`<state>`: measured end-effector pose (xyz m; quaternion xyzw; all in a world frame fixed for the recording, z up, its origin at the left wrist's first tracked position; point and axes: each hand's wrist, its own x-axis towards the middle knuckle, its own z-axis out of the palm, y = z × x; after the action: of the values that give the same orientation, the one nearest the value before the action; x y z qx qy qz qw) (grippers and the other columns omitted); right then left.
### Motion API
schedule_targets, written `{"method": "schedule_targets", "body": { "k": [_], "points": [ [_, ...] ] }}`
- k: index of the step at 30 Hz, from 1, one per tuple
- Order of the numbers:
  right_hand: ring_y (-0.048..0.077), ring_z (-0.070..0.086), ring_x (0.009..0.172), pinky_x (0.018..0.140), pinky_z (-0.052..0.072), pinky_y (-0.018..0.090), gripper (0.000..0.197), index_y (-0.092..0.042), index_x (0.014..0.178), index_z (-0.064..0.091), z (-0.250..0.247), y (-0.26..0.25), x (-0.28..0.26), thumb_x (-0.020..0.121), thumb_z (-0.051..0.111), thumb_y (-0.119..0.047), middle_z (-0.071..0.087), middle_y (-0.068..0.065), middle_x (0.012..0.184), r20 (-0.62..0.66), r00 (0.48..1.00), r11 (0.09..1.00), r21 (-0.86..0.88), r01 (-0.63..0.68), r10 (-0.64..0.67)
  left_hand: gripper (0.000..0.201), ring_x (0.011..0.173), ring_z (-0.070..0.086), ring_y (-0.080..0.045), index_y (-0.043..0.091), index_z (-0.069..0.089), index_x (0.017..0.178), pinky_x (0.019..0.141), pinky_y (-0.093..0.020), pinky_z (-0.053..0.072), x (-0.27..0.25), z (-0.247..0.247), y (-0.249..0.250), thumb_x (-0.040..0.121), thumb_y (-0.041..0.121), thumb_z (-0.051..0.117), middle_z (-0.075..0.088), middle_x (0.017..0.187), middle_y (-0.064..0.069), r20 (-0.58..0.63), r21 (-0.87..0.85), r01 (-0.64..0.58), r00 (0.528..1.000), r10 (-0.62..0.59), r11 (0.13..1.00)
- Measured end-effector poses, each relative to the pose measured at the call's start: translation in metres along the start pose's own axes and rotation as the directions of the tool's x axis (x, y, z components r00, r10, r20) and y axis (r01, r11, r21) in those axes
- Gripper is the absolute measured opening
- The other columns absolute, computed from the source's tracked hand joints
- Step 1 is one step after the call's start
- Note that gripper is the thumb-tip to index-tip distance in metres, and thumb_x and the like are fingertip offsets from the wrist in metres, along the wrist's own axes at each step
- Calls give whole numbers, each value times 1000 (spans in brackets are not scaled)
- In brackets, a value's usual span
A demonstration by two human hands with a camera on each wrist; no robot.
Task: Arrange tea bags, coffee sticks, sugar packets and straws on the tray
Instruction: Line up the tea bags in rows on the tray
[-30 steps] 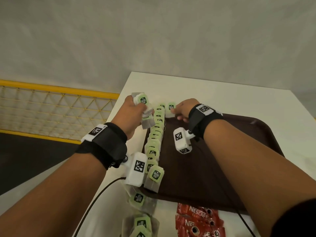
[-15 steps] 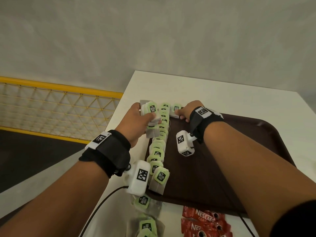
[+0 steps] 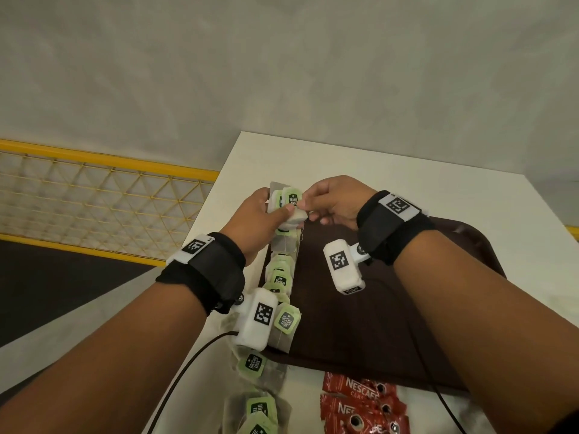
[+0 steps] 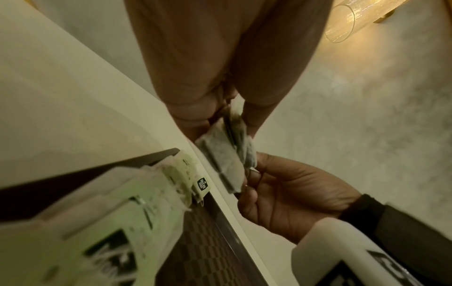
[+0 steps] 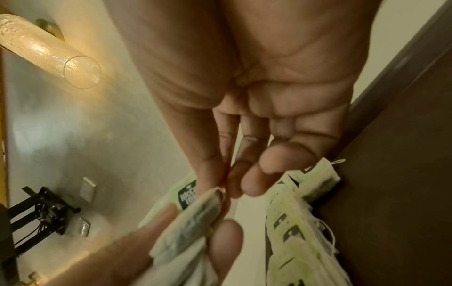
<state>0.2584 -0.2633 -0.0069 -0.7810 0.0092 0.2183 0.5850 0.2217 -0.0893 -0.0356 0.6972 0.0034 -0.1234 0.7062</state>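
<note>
My left hand [image 3: 276, 210] grips a small stack of tea bags [image 3: 289, 200] with green tags, held just above the far left corner of the dark brown tray [image 3: 376, 324]. My right hand [image 3: 308, 205] pinches the edge of one bag in that stack between thumb and forefinger; the right wrist view shows the pinch on the tea bag [image 5: 212, 195]. A row of tea bags [image 3: 279, 278] lies along the tray's left edge. In the left wrist view the held tea bags [image 4: 228, 156] hang from my fingers beside the right hand [image 4: 252, 175].
Loose tea bags [image 3: 253, 364] lie on the white table [image 3: 360, 161] in front of the tray, with red Nescafe coffee sticks [image 3: 360, 399] to their right. A yellow mesh railing [image 3: 94, 195] runs beyond the table's left edge. A black cable [image 3: 188, 368] trails from my left wrist.
My right hand left the far end of the row on the tray and moved left to the stack in my left hand, where it now pinches a bag.
</note>
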Motion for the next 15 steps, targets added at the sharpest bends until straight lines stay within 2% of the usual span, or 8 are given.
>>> {"method": "schedule_targets", "body": {
  "k": [5, 8, 9, 13, 15],
  "points": [
    [14, 62, 62, 52, 47, 19, 9, -9, 88, 64, -9, 12, 3, 84, 72, -7, 68, 9, 79, -95, 993, 988, 144, -55, 69, 26, 106, 67, -38, 4, 52, 126, 91, -51, 55, 4, 1, 5, 104, 10, 39, 68, 118, -19, 67, -80, 83, 995, -78, 993],
    [13, 65, 58, 43, 44, 16, 11, -9, 92, 61, -19, 22, 7, 86, 70, -6, 67, 8, 79, -198, 968, 963, 248, -106, 157, 25, 95, 70, -30, 7, 48, 128, 80, -43, 60, 6, -4, 7, 105, 11, 37, 68, 116, -15, 42, -116, 107, 994, -102, 988],
    [12, 65, 56, 40, 42, 15, 11, -9, 93, 60, -20, 24, 8, 87, 69, -7, 67, 7, 78, -226, 955, 959, 250, -133, 191, 25, 97, 70, -29, 9, 47, 129, 80, -43, 60, 8, -6, 8, 106, 12, 37, 68, 117, -14, 37, -109, 110, 994, -106, 988],
    [8, 60, 54, 35, 36, 15, 8, -12, 87, 60, -16, 27, 18, 90, 67, -14, 66, 3, 78, -301, 911, 959, 120, -257, 282, 27, 106, 68, -32, 11, 45, 131, 89, -49, 56, 13, -11, 10, 106, 15, 37, 68, 119, -13, 29, -98, 117, 993, -115, 988],
    [9, 56, 59, 40, 35, 17, 10, -9, 91, 60, -11, 24, 26, 94, 63, -18, 64, 3, 81, -315, 891, 940, 7, -341, 326, 27, 106, 68, -32, 11, 45, 132, 90, -50, 55, 14, -13, 10, 106, 15, 38, 68, 118, -13, 27, -113, 119, 993, -116, 986]
  ]
}}
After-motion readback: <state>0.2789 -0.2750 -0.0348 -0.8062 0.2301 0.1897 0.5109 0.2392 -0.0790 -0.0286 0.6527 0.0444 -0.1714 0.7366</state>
